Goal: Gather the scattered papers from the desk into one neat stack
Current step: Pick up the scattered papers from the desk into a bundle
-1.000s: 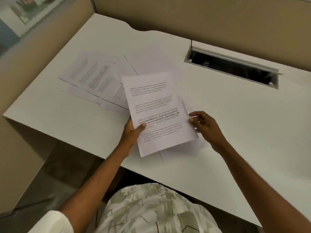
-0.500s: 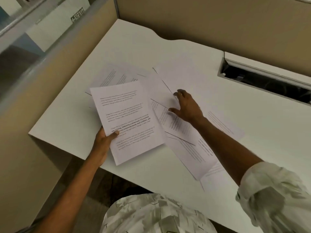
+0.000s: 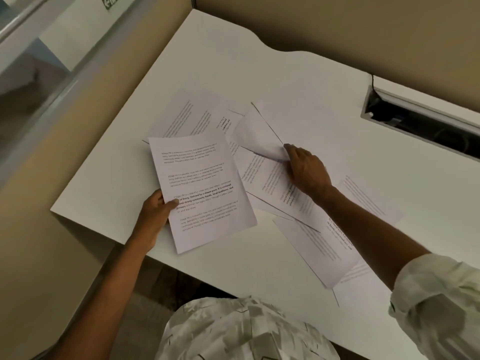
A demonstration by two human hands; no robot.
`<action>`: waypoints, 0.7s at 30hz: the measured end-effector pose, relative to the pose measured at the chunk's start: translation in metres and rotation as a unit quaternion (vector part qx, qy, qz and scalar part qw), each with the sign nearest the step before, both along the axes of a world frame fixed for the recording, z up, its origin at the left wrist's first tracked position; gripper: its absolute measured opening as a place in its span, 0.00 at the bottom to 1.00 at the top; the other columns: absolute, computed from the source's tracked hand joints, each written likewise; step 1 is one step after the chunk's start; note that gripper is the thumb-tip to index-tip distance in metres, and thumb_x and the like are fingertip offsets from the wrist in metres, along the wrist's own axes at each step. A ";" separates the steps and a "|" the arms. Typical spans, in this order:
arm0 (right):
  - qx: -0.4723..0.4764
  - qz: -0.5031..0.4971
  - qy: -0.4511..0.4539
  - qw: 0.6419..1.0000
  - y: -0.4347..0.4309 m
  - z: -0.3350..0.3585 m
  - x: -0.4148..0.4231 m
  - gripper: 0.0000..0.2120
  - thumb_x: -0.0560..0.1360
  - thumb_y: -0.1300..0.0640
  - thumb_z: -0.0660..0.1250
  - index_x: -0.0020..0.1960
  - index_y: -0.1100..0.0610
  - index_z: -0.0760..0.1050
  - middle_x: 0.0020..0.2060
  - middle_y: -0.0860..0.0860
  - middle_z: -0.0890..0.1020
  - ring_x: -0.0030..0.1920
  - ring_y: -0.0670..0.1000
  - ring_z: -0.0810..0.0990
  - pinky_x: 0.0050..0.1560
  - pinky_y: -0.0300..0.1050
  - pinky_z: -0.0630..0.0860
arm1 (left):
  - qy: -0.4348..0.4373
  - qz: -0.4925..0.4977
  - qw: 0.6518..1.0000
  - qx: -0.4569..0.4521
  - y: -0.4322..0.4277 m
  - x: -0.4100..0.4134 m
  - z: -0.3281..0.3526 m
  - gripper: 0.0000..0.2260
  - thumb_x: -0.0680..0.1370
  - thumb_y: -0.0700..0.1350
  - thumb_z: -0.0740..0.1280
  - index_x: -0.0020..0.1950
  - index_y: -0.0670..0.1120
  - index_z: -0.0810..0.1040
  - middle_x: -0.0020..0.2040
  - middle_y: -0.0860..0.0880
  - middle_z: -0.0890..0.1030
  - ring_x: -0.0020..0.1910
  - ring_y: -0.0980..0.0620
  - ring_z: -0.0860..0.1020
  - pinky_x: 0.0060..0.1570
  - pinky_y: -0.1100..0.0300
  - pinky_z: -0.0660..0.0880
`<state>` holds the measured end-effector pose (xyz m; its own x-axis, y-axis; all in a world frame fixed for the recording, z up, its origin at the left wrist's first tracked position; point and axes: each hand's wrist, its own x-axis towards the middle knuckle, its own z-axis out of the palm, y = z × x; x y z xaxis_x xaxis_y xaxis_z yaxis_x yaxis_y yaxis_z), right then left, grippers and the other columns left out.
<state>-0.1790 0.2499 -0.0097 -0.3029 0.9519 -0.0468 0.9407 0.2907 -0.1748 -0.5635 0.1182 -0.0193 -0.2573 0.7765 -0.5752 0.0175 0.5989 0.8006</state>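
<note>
My left hand (image 3: 154,216) grips a printed sheet (image 3: 200,188) by its left edge, holding it just above the white desk (image 3: 233,63) near the front left. My right hand (image 3: 306,168) is pinching the corner of a blank-looking sheet (image 3: 259,136) and lifting it off the papers below. Several more printed sheets lie scattered and overlapping: one at the back left (image 3: 192,115), one under my right wrist (image 3: 270,183), one toward the front right (image 3: 324,250) and one at the far right (image 3: 371,196).
A cable slot (image 3: 426,126) with an open grey flap is cut into the desk at the back right. Beige partition walls (image 3: 337,24) close the desk at the back and left. The desk's front edge runs just before my torso.
My right hand has closed on the corner of the blank sheet and raised it. The left hand still holds the printed sheet, nearly in the same place. The view shifted slightly left.
</note>
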 end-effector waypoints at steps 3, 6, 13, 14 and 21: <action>0.037 -0.001 -0.008 0.999 0.005 0.004 -0.001 0.28 0.80 0.62 0.69 0.78 0.63 0.67 0.58 0.63 0.84 0.50 0.64 0.85 0.49 0.58 0.82 | -0.025 -0.004 1.000 -0.009 0.000 -0.009 -0.001 0.13 0.81 0.40 0.69 0.61 0.56 0.80 0.51 0.56 0.88 0.48 0.54 0.86 0.38 0.60 0.83; 0.077 -0.036 -0.026 0.996 0.010 0.018 -0.003 0.28 0.78 0.66 0.71 0.76 0.61 0.68 0.49 0.61 0.86 0.41 0.61 0.84 0.40 0.53 0.80 | -0.054 -0.005 0.998 -0.017 0.002 -0.016 -0.003 0.14 0.80 0.37 0.70 0.63 0.52 0.80 0.52 0.54 0.88 0.48 0.53 0.87 0.40 0.57 0.84; 0.049 -0.192 0.066 0.978 0.034 0.093 -0.016 0.23 0.78 0.64 0.68 0.72 0.52 0.72 0.59 0.52 0.86 0.54 0.58 0.86 0.46 0.49 0.78 | -0.090 0.001 0.996 -0.015 0.002 -0.023 -0.009 0.16 0.80 0.35 0.70 0.62 0.52 0.80 0.53 0.54 0.88 0.48 0.52 0.87 0.40 0.57 0.84; 0.024 -0.194 0.085 0.977 0.037 0.108 -0.014 0.22 0.78 0.62 0.69 0.70 0.51 0.73 0.59 0.51 0.86 0.55 0.57 0.85 0.47 0.49 0.78 | -0.095 0.001 0.995 -0.012 0.002 -0.023 -0.010 0.16 0.79 0.35 0.70 0.62 0.53 0.80 0.53 0.53 0.88 0.48 0.52 0.87 0.40 0.57 0.84; -0.234 -0.211 0.538 0.782 0.039 0.192 0.016 0.16 0.77 0.67 0.73 0.64 0.64 0.81 0.57 0.58 0.88 0.51 0.56 0.89 0.50 0.49 0.86 | -0.114 0.003 0.993 0.009 -0.001 -0.021 -0.012 0.19 0.79 0.34 0.70 0.65 0.53 0.79 0.56 0.52 0.87 0.51 0.51 0.86 0.41 0.56 0.84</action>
